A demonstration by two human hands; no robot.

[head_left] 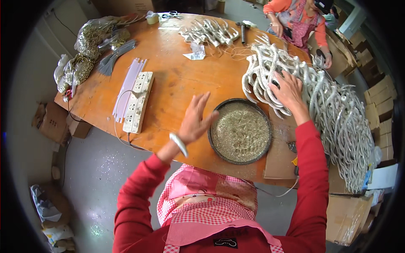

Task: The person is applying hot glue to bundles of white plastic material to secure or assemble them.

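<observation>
My right hand (288, 90) rests with spread fingers on a big heap of silver antler-shaped branch pieces (325, 105) at the right of the round orange wooden table (177, 80). Whether it grips a piece I cannot tell. My left hand (195, 119), with a pale bangle on the wrist, hovers open above the table just left of a round dark tray (240, 131) full of gold glitter. The tray sits near the table's front edge between my two arms.
A white power strip (138, 101) and white sticks (128, 86) lie at left. Bags of gold trim (90, 40) sit far left, more silver pieces (209, 31) at the back. Another person (297, 21) works at the far right. Cardboard boxes (379, 101) stand around.
</observation>
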